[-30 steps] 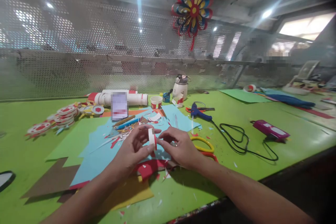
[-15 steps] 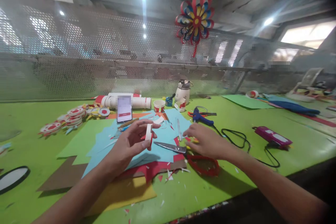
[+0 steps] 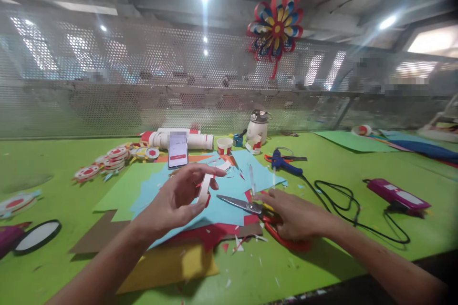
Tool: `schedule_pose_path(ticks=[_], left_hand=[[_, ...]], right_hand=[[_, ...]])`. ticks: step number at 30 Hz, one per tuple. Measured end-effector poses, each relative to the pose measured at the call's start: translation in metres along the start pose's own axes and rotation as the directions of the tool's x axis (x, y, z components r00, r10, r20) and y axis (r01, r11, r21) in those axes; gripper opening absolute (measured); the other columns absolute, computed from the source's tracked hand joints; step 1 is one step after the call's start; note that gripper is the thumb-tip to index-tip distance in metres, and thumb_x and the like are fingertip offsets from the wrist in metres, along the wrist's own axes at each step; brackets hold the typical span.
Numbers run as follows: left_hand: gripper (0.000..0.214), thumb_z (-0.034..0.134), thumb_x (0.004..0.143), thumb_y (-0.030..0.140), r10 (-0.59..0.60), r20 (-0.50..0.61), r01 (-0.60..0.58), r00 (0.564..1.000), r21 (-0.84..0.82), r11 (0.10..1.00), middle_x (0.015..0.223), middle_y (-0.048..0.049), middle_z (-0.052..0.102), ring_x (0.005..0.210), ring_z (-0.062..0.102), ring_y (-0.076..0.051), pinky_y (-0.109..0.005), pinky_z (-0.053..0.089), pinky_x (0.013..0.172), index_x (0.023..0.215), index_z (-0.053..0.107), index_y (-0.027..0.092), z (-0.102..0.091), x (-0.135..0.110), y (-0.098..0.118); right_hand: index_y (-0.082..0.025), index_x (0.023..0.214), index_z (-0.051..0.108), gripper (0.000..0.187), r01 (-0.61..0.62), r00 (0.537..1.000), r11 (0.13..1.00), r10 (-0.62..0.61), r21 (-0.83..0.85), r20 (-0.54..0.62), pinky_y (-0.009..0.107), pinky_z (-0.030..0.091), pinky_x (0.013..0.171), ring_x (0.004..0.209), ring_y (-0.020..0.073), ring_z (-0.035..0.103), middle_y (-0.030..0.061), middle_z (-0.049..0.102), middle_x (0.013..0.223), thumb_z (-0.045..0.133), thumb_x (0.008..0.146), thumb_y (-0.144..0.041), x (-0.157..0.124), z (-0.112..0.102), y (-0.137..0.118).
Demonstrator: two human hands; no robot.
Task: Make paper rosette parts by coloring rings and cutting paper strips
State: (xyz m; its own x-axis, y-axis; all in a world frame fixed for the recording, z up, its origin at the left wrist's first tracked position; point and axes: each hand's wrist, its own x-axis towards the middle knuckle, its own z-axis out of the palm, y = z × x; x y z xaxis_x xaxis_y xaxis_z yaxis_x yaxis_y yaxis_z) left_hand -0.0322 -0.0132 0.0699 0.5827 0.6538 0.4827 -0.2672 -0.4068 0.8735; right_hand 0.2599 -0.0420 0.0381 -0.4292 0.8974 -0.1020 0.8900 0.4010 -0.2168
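My left hand (image 3: 175, 198) pinches a curved strip of white and red paper (image 3: 205, 189), held up above the blue sheets (image 3: 229, 214). My right hand (image 3: 291, 212) lies over the orange-red handles of the scissors (image 3: 241, 204), its fingers curled around them and partly hidden. The blades point left across the coloured paper, nearly closed. Just beyond the right hand lies a clear, thin stick (image 3: 252, 180).
A phone (image 3: 178, 150) stands behind the paper stack. Beyond it are rolled white cups (image 3: 200, 141), a cut paper cup (image 3: 224, 145) and a bottle (image 3: 258, 127). A blue glue gun (image 3: 282, 162) lies right, its cable reaching a purple box (image 3: 397, 194). Red-and-white paper discs (image 3: 114, 158) are stacked left.
My right hand has come down from above the scissors onto their handles. The paper strip in my left hand has tilted. The view has turned a little left.
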Motion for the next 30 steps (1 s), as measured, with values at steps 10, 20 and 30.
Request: schedule_pose_path(ticks=[10, 20, 30], left_hand=[[0.04, 0.068, 0.077, 0.03, -0.097, -0.058, 0.094, 0.994, -0.062, 0.994, 0.112, -0.0101, 0.057, 0.089, 0.05, -0.019, -0.029, 0.042, 0.07, 0.114, 0.057, 0.023, -0.009, 0.0, -0.017], [0.037, 0.071, 0.076, 0.026, -0.118, -0.048, 0.114, 0.992, -0.073, 0.991, 0.123, -0.0113, 0.056, 0.093, 0.053, -0.019, -0.03, 0.045, 0.071, 0.109, 0.055, 0.024, -0.012, 0.001, -0.025], [0.04, 0.072, 0.075, 0.024, -0.129, -0.083, 0.123, 0.988, -0.067, 0.99, 0.111, -0.0104, 0.061, 0.091, 0.056, -0.02, -0.029, 0.048, 0.07, 0.112, 0.057, 0.024, -0.018, 0.002, -0.017]], right_hand=[[-0.028, 0.114, 0.056, 0.043, -0.08, 0.996, 0.996, 0.081, 0.05, -0.025, 0.037, 0.043, 0.075, 0.089, 0.0256, 0.056, 0.0079, 0.059, 0.099, 0.058, 0.072, -0.019, 0.001, 0.009, 0.007], [-0.025, 0.107, 0.064, 0.034, -0.087, 0.996, 0.987, 0.085, 0.138, 0.022, 0.031, 0.042, 0.061, 0.075, 0.0237, 0.059, 0.0076, 0.067, 0.088, 0.057, 0.074, -0.021, 0.008, -0.012, 0.006], [-0.019, 0.109, 0.058, 0.032, -0.085, 0.995, 0.945, 0.097, 0.317, -0.024, 0.027, 0.04, 0.054, 0.059, 0.016, 0.05, -0.0007, 0.057, 0.067, 0.055, 0.078, -0.021, 0.009, -0.014, 0.021]])
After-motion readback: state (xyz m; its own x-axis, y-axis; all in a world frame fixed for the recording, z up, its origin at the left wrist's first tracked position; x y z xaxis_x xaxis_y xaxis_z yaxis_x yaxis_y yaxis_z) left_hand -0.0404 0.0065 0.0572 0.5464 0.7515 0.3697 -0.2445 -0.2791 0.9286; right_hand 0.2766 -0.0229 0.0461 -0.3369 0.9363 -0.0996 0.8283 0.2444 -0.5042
